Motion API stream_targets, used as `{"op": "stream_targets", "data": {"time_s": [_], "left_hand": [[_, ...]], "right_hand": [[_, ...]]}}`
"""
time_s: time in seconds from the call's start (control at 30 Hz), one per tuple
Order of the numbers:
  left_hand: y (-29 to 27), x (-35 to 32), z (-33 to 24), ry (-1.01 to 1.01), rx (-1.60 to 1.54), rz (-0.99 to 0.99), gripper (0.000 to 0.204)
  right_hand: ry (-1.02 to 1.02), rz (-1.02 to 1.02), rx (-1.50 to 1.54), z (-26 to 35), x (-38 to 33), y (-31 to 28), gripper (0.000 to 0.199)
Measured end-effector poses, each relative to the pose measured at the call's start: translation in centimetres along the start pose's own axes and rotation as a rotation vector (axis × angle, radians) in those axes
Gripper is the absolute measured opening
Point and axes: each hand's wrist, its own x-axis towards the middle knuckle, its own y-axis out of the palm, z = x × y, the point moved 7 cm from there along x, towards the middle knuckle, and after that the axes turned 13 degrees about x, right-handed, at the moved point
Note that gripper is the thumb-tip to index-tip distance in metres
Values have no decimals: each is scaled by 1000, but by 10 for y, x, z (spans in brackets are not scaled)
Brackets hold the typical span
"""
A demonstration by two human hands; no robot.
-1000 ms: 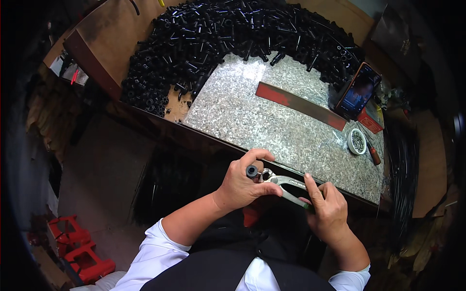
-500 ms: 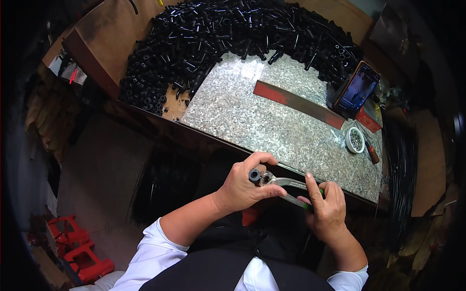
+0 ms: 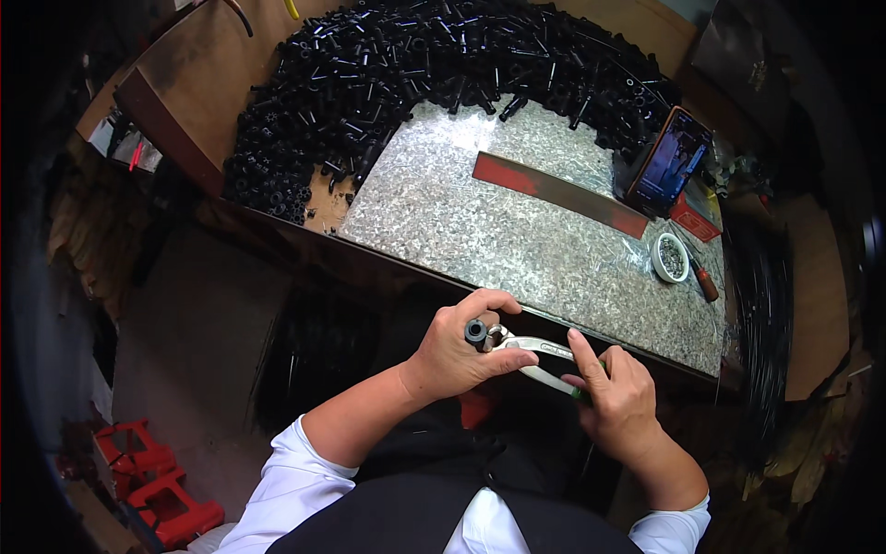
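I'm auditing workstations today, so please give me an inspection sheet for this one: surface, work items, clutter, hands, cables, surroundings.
Surface: speckled board; red-and-dark bar lying on it.
Work items: black tube, beside the head of the pliers.
Clutter: heap of black parts at the back; white bowl, brown-handled tool and phone at right.
Hands: left hand holds the tube; right hand grips the pliers.
Cables: thin black strands at right, possibly cables.
Surroundings: red frames at lower left.
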Motion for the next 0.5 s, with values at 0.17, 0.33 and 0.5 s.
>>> {"op": "stream_targets", "data": {"time_s": [0.17,0.33,0.5], "left_hand": [[-1,1,4,-33,-73,16,59],[-2,1,5,13,-74,85,67],[6,1,0,72,-26,134,60]], "right_hand": [[-88,-95,6,10,11,-21,72],[-86,-26,-36,9,-1,-31,74],[-63,33,-54,10,-7,-30,66]]}}
